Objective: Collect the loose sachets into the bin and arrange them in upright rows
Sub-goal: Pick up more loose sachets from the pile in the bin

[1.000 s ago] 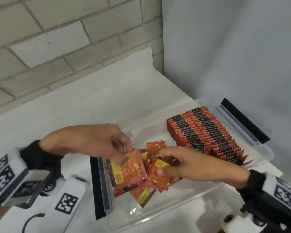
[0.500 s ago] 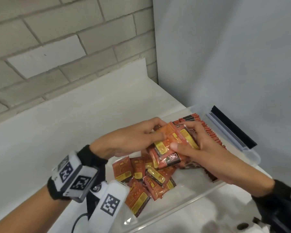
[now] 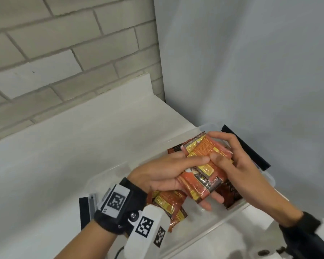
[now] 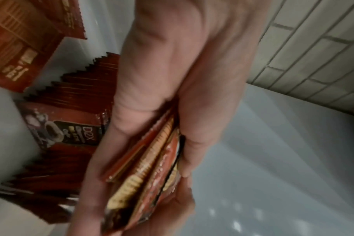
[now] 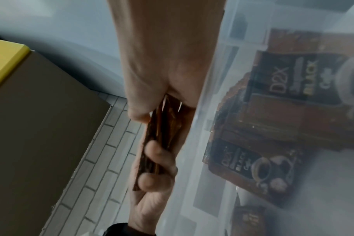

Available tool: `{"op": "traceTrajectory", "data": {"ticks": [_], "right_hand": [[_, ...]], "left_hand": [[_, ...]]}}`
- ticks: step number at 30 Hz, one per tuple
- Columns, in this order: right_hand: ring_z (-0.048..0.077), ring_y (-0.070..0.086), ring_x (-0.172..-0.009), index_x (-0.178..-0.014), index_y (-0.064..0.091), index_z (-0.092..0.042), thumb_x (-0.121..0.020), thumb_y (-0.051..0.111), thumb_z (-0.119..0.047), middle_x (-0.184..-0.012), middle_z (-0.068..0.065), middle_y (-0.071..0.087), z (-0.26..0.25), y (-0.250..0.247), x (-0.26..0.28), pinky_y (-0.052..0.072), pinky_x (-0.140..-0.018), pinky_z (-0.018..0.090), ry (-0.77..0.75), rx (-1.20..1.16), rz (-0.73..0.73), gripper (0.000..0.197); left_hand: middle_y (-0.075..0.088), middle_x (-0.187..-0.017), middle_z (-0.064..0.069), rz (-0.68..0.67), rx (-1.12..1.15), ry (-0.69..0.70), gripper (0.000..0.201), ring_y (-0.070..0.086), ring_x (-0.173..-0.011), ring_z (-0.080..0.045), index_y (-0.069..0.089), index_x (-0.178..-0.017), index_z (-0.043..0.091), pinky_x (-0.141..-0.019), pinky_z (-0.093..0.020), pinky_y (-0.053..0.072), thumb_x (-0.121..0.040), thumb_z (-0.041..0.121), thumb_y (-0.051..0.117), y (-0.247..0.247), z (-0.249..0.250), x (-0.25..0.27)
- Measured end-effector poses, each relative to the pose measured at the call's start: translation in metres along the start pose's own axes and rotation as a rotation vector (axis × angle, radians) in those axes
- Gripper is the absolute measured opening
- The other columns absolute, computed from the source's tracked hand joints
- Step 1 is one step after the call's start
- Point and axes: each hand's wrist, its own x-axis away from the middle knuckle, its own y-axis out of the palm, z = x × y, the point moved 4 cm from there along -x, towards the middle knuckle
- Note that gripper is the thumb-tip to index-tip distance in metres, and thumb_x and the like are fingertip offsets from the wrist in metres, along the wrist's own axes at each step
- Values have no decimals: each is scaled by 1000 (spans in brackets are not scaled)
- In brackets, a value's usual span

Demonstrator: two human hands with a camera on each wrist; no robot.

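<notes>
A small stack of red-orange sachets (image 3: 204, 163) is held above the clear plastic bin (image 3: 108, 174). My left hand (image 3: 176, 174) grips the stack from the left, thumb on top and fingers underneath. From the right, my right hand (image 3: 232, 161) pinches the same stack. The left wrist view shows the stack (image 4: 152, 167) edge-on between thumb and fingers, with the upright rows (image 4: 71, 99) behind. Loose sachets (image 3: 168, 202) lie flat in the bin's near left part. In the head view, the hands hide most of the upright rows (image 3: 230, 191).
The bin sits on a white table (image 3: 64, 156) in a corner, with a brick wall behind and a grey wall to the right. Black latches (image 3: 251, 152) flank the bin's ends. A cardboard box (image 5: 40, 111) with a yellow edge shows in the right wrist view.
Both hands gathered sachets from the loose pile and lifted them as one stack up over the rows. The stack is now squared up between both hands.
</notes>
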Motion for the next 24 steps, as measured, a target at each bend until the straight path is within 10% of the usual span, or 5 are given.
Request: {"op": "traceTrajectory", "data": {"ticks": [15,24], "right_hand": [[7,60,-108,-120,63,-35,-93,52,-18,-120,-10,61,14,-15,-5,55,-77,22,-62,171,100,34],[2,56,-113,-125,56,-43,-82,59,-35,-123,-12,55,19,-7,-7,55,-79,20,-35,245,4,43]], "left_hand": [[57,-127,-25,246,-119,117,52,69,-93,-27,44,-134,2,-88,-43,55,-84,7,57,-37,7,7],[68,-115,-13,392,-189,216,37,65,-106,-29,60,-115,15,-92,-45,52,-79,13,67,-44,9,3]]}}
